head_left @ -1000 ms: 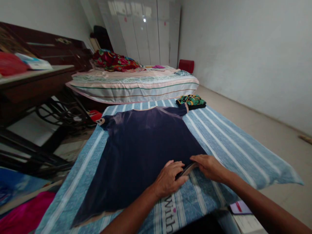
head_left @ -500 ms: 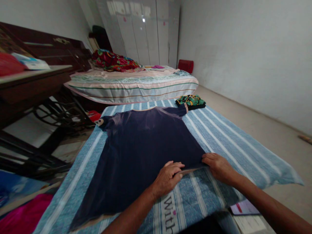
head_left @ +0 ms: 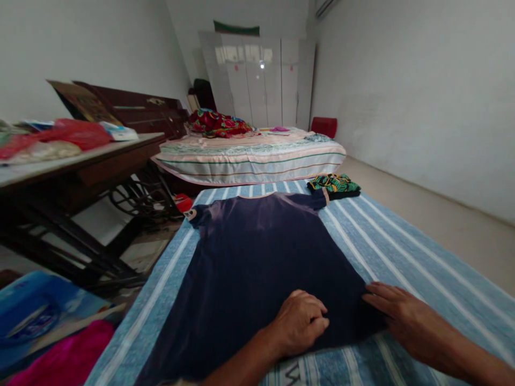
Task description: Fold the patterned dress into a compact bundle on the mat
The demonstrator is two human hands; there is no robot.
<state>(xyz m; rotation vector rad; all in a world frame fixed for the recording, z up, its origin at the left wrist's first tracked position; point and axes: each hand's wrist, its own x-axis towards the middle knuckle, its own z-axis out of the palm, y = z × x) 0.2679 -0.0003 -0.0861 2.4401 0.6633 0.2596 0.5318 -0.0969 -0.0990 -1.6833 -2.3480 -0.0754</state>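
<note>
A dark navy T-shirt [head_left: 257, 268] with tan trim at its neck and sleeve lies spread on a blue-and-white striped cover [head_left: 402, 257]. My left hand [head_left: 300, 324] rests on the shirt near its lower hem, its fingers curled in, with no cloth visibly bunched in them. At the shirt's right edge, close to the bottom corner, is my right hand [head_left: 410, 321]; its fingers stretch over the fabric edge and its thumb is hidden. Beyond the right sleeve sits a folded green, yellow and black patterned garment [head_left: 333, 183] on black cloth.
A larger bed [head_left: 253, 161] with a red floral blanket [head_left: 219, 124] stands behind. On the left is a table [head_left: 120, 155] holding a red plastic bag [head_left: 80, 134]. A blue package [head_left: 44, 308] and bright pink cloth [head_left: 68, 356] lie at lower left. White wardrobes [head_left: 257, 80] line the back wall.
The view has tilted up and shifted left. My left hand's fingers have gone from spread flat to curled. My right hand's fingers have straightened along the shirt's edge.
</note>
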